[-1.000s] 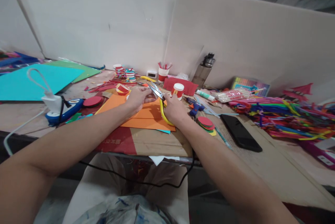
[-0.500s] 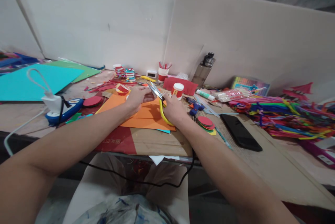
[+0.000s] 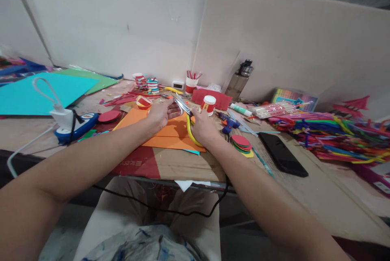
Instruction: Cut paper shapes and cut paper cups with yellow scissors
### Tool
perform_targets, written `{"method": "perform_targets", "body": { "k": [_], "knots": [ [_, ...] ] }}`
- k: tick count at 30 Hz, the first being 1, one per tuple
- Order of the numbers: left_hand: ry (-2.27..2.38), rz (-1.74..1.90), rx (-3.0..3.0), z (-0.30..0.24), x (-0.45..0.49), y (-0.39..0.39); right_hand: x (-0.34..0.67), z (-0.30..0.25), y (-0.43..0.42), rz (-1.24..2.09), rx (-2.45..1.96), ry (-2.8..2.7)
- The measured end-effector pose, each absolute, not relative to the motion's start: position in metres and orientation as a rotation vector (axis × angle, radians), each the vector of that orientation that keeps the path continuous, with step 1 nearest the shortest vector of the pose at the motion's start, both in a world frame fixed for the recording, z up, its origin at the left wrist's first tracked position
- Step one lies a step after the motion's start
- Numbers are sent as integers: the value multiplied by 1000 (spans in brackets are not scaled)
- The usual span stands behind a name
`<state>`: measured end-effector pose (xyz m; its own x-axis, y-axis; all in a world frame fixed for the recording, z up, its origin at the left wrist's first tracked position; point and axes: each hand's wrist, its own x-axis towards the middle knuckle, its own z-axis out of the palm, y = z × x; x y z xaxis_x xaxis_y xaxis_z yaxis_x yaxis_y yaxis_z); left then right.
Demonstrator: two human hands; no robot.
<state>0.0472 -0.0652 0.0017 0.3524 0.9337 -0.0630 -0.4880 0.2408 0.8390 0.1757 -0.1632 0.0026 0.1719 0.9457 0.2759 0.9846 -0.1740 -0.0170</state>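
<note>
Shiny metal scissors [image 3: 184, 111], matt orange paper [image 3: 170, 137], rough wooden table [image 3: 307, 196].

Right hand [image 3: 203, 127] grips yellow-handled scissors [image 3: 184, 111] (blades apart) beside the left hand [image 3: 161, 113], over orange paper [image 3: 170, 135]

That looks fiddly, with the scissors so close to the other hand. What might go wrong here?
The scissors in the right hand have their blades right against the left hand, so its fingers might get nicked. The small piece being held is hidden in that hand, so a crooked cut seems possible. The glue bottle stands just beside the right hand and might be knocked over.
</note>
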Motion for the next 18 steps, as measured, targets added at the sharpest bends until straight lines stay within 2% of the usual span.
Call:
{"method": "perform_targets", "body": {
  "k": [6,18],
  "knots": [
    [640,1056,905,5,48,-73,176,1,-163,-394,-2167,-1881],
    [596,1073,951,1,47,-71,182,-1,-158,-344,-2116,-1905]
  ]
}}
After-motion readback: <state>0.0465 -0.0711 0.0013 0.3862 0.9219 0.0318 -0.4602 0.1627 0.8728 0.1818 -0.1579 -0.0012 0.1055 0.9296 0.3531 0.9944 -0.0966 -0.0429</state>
